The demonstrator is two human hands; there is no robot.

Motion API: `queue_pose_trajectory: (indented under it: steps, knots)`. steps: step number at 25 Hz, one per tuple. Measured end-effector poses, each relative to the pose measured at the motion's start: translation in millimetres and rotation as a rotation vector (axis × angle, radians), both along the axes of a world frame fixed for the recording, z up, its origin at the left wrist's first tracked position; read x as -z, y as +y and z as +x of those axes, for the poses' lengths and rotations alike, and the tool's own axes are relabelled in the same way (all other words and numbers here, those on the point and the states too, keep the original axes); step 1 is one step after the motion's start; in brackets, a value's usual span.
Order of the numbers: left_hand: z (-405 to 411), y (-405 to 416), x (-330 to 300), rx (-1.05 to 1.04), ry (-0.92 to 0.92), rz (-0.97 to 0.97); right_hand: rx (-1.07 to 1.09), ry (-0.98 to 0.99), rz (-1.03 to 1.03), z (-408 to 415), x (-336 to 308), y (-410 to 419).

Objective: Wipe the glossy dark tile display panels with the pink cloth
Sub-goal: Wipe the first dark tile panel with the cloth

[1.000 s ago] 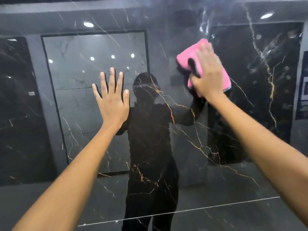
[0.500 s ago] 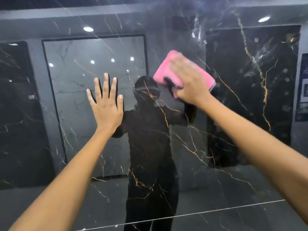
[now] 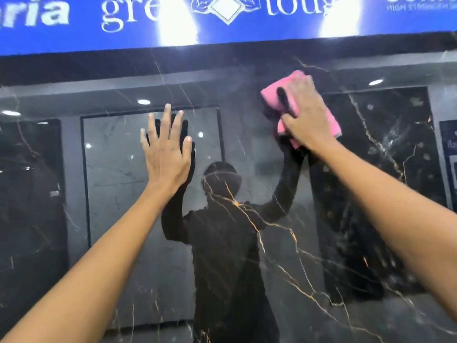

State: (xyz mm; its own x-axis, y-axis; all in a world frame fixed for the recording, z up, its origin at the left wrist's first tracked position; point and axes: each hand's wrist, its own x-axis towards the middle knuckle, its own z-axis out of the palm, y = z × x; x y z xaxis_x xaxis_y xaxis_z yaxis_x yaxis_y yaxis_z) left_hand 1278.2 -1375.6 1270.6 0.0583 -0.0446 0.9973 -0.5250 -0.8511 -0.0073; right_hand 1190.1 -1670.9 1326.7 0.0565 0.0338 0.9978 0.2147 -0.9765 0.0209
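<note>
Left hand (image 3: pixel 166 154), left of centre: flat on the glossy dark tile panel (image 3: pixel 284 256), fingers straight and slightly spread, palm pressed to the surface as a brace. Same pose and much the same patch of panel as half a second ago, though lower in the frame then, since the view has tilted upward.

Centre: dark reflection of the person in the panel, crossed by gold veining; reflected ceiling lights and other tile panels behind it.

Right hand (image 3: pixel 303 115), right of centre and high up: pressing the pink cloth (image 3: pixel 277 91) flat against the panel, fingers laid over the folded cloth, thumb tucked under its lower edge, pinching it. Moved since the earlier pictures: half a second ago lower and further left, near the reflected head; now up and to the right, just below the panel's top edge.

Top: blue signboard (image 3: pixel 247 28) with white lettering now in view, absent before.

Meaning for the task, as a judgement: stroke reaching the panel's upper margin, so top band nearly covered; lower and far-right stretches probably left to wipe.
</note>
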Motion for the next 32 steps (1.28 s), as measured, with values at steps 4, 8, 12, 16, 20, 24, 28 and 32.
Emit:
queue_pose_trajectory:
  steps: [4, 8, 12, 16, 20, 24, 28, 32]
  knots:
    - [9, -1, -24, -0.040, -0.006, -0.002, -0.034, 0.049, -0.137, 12, 7, 68]
    - [17, 5, -26, -0.080, -0.008, 0.011, 0.149, 0.138, -0.891, 26, 23, 64]
    - [24, 11, -24, -0.102, -0.005, 0.015, 0.076, 0.029, 0.134, -10, -69, 4]
    - [26, 7, -24, -0.131, 0.021, -0.008, 0.000, 0.032, -0.213, 24, -48, 104]
    - [24, 8, -23, -0.121, 0.028, -0.027, 0.108, 0.116, -0.504, 20, -63, 78]
    - [21, 5, -23, -0.121, 0.030, -0.020, 0.110, 0.027, 0.456, 0, -77, 46]
    - [22, 5, -23, -0.111, 0.045, -0.008, 0.138, 0.219, -0.400, 39, -61, 153]
    - [20, 11, -25, -0.098, 0.066, 0.009, 0.072, 0.140, 0.010, 13, -102, 67]
